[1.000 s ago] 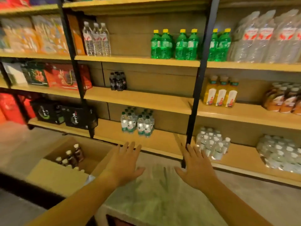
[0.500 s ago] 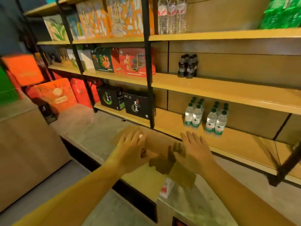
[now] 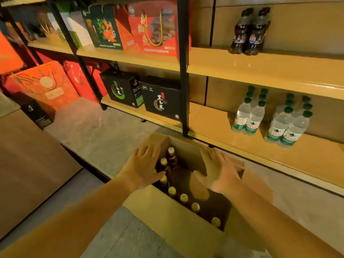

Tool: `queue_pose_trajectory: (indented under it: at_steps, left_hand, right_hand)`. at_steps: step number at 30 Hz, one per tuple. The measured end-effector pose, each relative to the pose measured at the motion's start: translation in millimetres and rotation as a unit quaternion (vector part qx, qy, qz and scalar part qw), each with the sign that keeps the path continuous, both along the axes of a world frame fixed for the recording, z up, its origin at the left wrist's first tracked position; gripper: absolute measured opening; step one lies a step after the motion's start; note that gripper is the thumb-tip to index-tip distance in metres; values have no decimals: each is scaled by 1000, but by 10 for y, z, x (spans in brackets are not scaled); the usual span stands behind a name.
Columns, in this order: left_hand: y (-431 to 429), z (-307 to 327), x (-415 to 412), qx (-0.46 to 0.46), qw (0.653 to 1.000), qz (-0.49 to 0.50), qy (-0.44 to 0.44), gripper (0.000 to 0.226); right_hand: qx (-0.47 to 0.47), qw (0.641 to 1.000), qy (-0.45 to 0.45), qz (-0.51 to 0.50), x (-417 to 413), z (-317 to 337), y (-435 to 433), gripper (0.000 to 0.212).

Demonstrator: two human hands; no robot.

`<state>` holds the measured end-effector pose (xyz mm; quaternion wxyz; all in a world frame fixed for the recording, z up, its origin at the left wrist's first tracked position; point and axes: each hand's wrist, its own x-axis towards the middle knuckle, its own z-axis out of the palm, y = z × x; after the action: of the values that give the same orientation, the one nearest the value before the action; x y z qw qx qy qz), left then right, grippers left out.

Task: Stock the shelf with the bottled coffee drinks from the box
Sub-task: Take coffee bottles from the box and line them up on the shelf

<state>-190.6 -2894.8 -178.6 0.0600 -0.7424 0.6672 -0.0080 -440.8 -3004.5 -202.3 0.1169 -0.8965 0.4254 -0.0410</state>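
- Orange and red gift boxes (image 3: 44, 84) stand on the floor at far left, beside the shelving.
- Two black boxes (image 3: 141, 94) sit on the bottom shelf board, left of the black upright post (image 3: 183, 71).
- Left hand (image 3: 143, 164): fingers spread wide and flat, palm down, holding nothing. It sits over the left edge of the cardboard box (image 3: 167, 216), with the fingertips at the box's far left flap.
- Bottled coffee drinks (image 3: 172, 191): dark bottles with pale caps, standing upright inside the box. They form a row running from the far end, just beside the left hand, toward the near right corner. The nearest caps lie directly right of and below the left palm; whether the palm touches a cap cannot be told.
- Right hand (image 3: 217, 172): fingers extended and slightly apart, palm turned toward the left, holding nothing. It hovers over the right side of the box opening, apart from the bottle row.
- The bottle row lies between the two hands, closer to the left one.
- Shelf (image 3: 242, 71): the middle board right of the post carries dark soda bottles (image 3: 249, 32); the lower board carries water bottles (image 3: 271, 116) with green caps.
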Motion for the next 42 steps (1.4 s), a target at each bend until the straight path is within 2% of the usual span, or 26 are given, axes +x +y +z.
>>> queue_pose_trajectory:
  at_steps: [3, 8, 11, 14, 18, 20, 24, 28, 32, 35, 37, 40, 42]
  left_hand:
    - [-269, -266, 117, 49, 998, -28, 19, 86]
    - [-632, -633, 236, 135, 979, -140, 59, 77]
    - [-873, -940, 294, 221, 949, -212, 80, 71]
    - [-1028, -1262, 334, 295, 916, -261, 79, 74]
    - [-1137, -1662, 362, 363, 881, -301, 31, 65]
    - [-1176, -1795, 360, 391, 867, -308, 13, 56]
    - [-1248, -1969, 294, 360, 838, -406, -55, 41]
    - [-1266, -2112, 205, 302, 832, -459, -74, 35]
    - [-1311, -2132, 199, 341, 845, -413, 12, 29]
    - [-1325, -2093, 223, 356, 865, -339, 106, 22]
    - [-1367, -2016, 229, 369, 866, -281, 184, 18]
    - [-1458, -1813, 233, 373, 849, -191, 322, 21]
    - [-1526, -1667, 250, 356, 839, -144, 385, 27]
  right_hand:
    - [40, 998, 51, -3, 19, -295, -117, 88]
    - [106, 991, 71, -47, 1, -762, -124, 81]
    - [210, 970, 83, -85, -24, -989, -16, 76]
    - [319, 937, 99, -105, -23, -1176, 136, 80]
    - [383, 910, 105, -116, 68, -1365, 200, 82]
    - [403, 901, 106, -124, 117, -1479, 217, 75]
    - [442, 878, 78, -167, 214, -1664, 247, 32]
    - [445, 872, 69, -192, 233, -1769, 242, 24]
    - [436, 877, 75, -185, 237, -1805, 237, 23]
    - [437, 872, 40, -219, 207, -1794, 217, 19]
    - [456, 848, -26, -269, 173, -1764, 218, 20]
    - [473, 806, -150, -323, 160, -1637, 232, 28]
    - [459, 793, -208, -343, 145, -1485, 217, 33]
